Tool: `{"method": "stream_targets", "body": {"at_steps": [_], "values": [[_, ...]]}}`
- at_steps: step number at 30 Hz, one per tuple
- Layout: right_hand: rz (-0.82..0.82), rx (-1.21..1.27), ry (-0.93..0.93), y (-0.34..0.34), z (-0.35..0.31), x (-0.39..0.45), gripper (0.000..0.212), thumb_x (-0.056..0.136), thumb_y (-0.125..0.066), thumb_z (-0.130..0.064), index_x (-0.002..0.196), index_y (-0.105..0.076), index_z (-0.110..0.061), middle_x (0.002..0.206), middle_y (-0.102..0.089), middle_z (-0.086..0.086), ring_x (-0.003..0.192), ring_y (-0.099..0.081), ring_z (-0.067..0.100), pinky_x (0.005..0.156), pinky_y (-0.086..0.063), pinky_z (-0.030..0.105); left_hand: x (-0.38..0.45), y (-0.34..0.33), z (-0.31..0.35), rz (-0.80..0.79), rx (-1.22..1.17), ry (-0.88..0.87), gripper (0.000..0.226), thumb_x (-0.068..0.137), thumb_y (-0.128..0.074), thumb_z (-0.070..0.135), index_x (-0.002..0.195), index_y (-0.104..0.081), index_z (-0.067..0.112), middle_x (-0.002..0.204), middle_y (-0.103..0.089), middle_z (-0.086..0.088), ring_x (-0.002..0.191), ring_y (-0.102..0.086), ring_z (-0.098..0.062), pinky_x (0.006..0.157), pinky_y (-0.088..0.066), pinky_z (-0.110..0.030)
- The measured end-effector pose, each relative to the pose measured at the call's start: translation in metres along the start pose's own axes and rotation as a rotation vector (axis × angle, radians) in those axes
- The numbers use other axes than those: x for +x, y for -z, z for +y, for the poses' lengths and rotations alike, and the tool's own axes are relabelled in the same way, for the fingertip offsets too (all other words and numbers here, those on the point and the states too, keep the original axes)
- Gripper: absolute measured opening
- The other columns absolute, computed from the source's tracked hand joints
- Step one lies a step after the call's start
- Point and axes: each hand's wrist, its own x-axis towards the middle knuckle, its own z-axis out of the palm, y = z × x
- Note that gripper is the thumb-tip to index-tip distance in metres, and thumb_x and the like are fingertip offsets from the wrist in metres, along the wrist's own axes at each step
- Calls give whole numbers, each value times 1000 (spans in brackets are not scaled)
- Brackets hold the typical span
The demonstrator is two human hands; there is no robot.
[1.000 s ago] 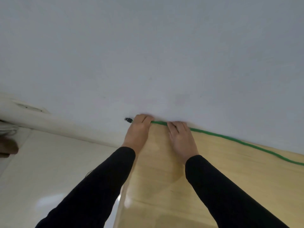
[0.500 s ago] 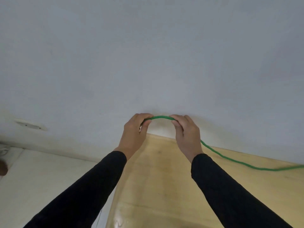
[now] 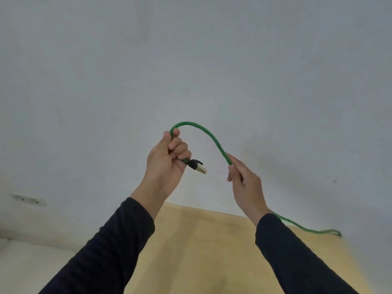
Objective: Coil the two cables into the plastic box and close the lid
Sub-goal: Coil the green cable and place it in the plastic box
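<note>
Green cable (image 3: 209, 135) fills the middle of the head view, raised in the air in front of a pale grey wall (image 3: 191, 60) and above the far edge of a light wooden worktop (image 3: 201, 247). The left hand (image 3: 167, 162) has its fingers curled tight round the cable close to its end, so the black-booted plug (image 3: 197, 165) with its clear tip sticks out below the fist, pointing right and down. From the top of that fist the cable arches up and over to the right, then drops into the right hand (image 3: 246, 183), which holds it with thumb and fingers closed on it. Past the right wrist the cable runs down behind the black sleeve (image 3: 297, 262) and trails along the worktop's back edge to the right. Low on the left wall sits a pale socket plate (image 3: 27, 199).
</note>
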Motion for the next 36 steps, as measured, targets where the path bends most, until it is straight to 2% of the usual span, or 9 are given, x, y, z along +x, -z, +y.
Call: {"method": "stream_targets", "body": {"at_steps": [4, 8, 13, 18, 23, 27, 30, 34, 36], "values": [[-103, -99, 46, 26, 1, -17, 38, 98, -39, -17, 133, -46, -28, 68, -44, -18, 61, -46, -3, 59, -38, 7, -16, -48, -26, -88, -57, -71, 30, 102, -27, 21, 87, -52, 12, 57, -43, 9, 46, -38, -4, 50, -38, -16], [-349, -284, 179, 40, -17, -34, 39, 98, -36, -21, 137, -38, -27, 74, -49, -5, 61, -43, 5, 57, -34, 20, -18, -73, -47, -40, 71, -190, 26, 102, -29, 17, 92, -53, 13, 81, -60, 4, 69, -59, -4, 72, -46, -19], [-466, -382, 273, 69, -55, -33, 22, 95, -45, -20, 106, -60, -9, 88, -61, 6, 79, -55, 22, 71, -42, 31, -29, -72, -73, -74, 758, -265, 23, 102, -25, 16, 105, -48, 12, 95, -68, 6, 92, -66, -7, 96, -46, -26], [-449, -276, 213, 116, -89, -8, 8, 81, -67, -23, 86, -68, -17, 79, -68, -1, 69, -57, 11, 63, -44, 19, -51, -59, -76, -338, 1220, -255, 20, 101, -30, 28, 103, -45, 15, 68, -65, 7, 61, -54, -12, 58, -42, -29], [-399, -185, 205, 146, -111, 16, 23, 74, -75, -26, 95, -67, -32, 88, -59, -11, 59, -45, 7, 66, -44, 18, -59, -64, -62, -373, 1071, -163, 23, 94, -35, 35, 97, -52, 19, 61, -56, 7, 54, -40, -14, 58, -34, -36], [-369, -118, 233, 132, -108, 21, 27, 86, -63, -25, 109, -64, -38, 108, -64, -18, 83, -60, 3, 81, -46, 16, -65, -73, -56, -436, 936, -162, 29, 94, -33, 32, 101, -54, 13, 58, -47, 5, 56, -34, -17, 57, -41, -33], [-375, -44, 185, 123, -105, 21, 20, 88, -59, -20, 102, -70, -30, 90, -72, -14, 84, -64, -2, 74, -46, 12, -64, -73, -50, -424, 931, -145, 35, 96, -31, 35, 105, -56, 14, 60, -49, 5, 54, -37, -13, 59, -42, -25], [-469, -131, 226, 113, -111, 22, 18, 86, -62, -15, 97, -73, -24, 72, -62, -16, 75, -60, -4, 71, -41, 8, -58, -72, -41, -508, 905, 43, 40, 97, -28, 41, 102, -58, 15, 67, -54, 4, 56, -46, -12, 74, -50, -34], [-498, -159, 249, 110, -115, 24, 17, 86, -62, -17, 99, -72, -24, 70, -61, -14, 74, -59, -4, 72, -41, 7, -58, -73, -39, -486, 907, 48, 38, 98, -29, 40, 91, -58, 17, 59, -46, 10, 52, -39, -10, 68, -48, -30]]}}
